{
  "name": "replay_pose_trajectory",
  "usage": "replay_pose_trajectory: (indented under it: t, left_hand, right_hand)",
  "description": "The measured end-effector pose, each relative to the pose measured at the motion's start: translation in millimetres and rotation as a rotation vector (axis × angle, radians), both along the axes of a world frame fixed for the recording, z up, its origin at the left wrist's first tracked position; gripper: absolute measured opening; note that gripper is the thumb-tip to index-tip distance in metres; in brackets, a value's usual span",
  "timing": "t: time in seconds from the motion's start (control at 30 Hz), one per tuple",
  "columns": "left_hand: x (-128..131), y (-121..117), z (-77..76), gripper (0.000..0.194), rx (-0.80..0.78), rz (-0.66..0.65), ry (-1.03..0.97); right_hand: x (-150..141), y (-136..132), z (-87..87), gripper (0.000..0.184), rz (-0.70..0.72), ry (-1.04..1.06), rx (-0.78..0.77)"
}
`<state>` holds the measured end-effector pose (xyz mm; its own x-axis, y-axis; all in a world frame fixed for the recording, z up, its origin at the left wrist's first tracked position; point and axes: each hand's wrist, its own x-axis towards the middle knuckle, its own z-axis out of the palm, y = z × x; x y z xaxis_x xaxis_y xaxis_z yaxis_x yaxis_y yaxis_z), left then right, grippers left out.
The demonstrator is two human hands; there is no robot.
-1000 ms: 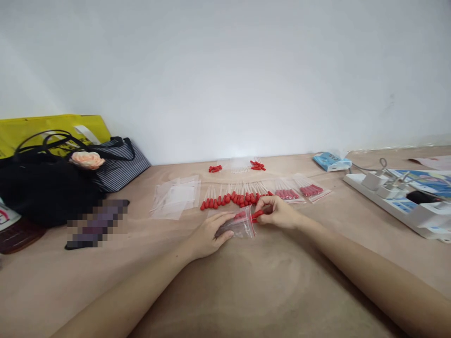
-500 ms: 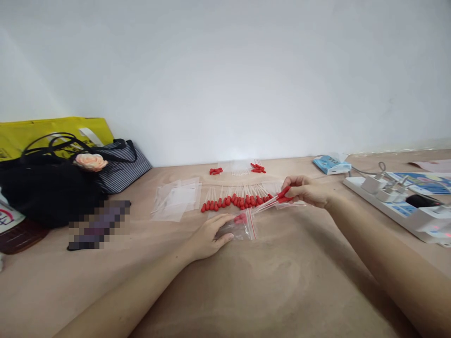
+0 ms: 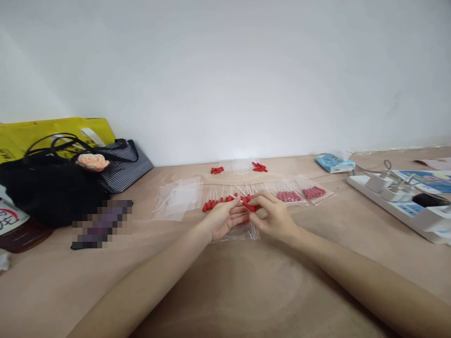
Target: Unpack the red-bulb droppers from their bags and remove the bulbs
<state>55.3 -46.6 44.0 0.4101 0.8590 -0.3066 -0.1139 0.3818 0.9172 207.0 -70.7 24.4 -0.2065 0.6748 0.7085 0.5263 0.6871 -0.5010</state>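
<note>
Red-tipped white sticks (image 3: pixel 249 206) are pinched in the fingers of my right hand (image 3: pixel 276 218), their white ends pointing toward my left thumb. My left hand (image 3: pixel 223 221) is turned palm up just beside it, fingers stretched out under the sticks. Whether the left thumb touches them is hard to tell. Beneath both hands lies a clear zip bag (image 3: pixel 232 234), mostly covered. Behind the hands runs a row of loose red-tipped sticks (image 3: pixel 210 204), partly hidden. To the right are two filled bags, a nearer one (image 3: pixel 289 195) and a farther one (image 3: pixel 314 192).
Flat clear bags (image 3: pixel 179 199) are stacked left of the row. Two small red heaps (image 3: pixel 216 170) and a bag sit near the wall. A power strip (image 3: pixel 394 202) and blue tissue pack (image 3: pixel 334 163) stand right; bags (image 3: pixel 123 164) and a blurred dark object (image 3: pixel 102 225) left.
My right hand has come left with the sticks to meet my left hand. The left hand has left the zip bag and turned palm up. Filled bags at right are uncovered.
</note>
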Motion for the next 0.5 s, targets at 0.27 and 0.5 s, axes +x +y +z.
replay_pose_trajectory:
  t: [0.27,0.5]
  left_hand:
    - [-10,23,4.2,0.016,-0.055,0.053,0.140]
    - [-42,81,14.6,0.021,-0.006,0.027,0.425]
  right_hand:
    - [1,1,-8.5,0.025,0.203,-0.137,0.052]
    - [15,6,-19.1,0.018,0.081,-0.020,-0.043]
